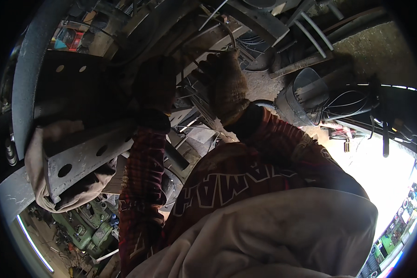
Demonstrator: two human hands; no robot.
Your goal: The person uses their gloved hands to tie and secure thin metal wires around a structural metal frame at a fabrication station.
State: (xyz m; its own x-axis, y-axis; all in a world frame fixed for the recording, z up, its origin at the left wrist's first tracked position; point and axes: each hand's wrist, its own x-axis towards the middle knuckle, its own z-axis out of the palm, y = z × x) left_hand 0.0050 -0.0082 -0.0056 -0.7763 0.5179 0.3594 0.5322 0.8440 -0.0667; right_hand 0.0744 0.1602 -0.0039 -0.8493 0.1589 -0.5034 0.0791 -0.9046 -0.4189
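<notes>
Grey perforated beam [82, 160] near the shadowed, gloved left hand [155, 84]; gloved right hand [228, 82] beside a curved cable [232, 34]; neither hand's grip is discernible.

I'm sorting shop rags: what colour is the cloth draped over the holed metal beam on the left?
The cloth is greyish beige, seen best in the head view.

Perforated grey beam [82, 160], beige cloth [36, 162] draped over it

The beam [83, 160] lay left of the left hand [155, 82]; cloth [36, 162] hung over the beam; right of the right hand [226, 83] stood the basket [293, 99]; the machine [78, 229] sat near left.
</notes>
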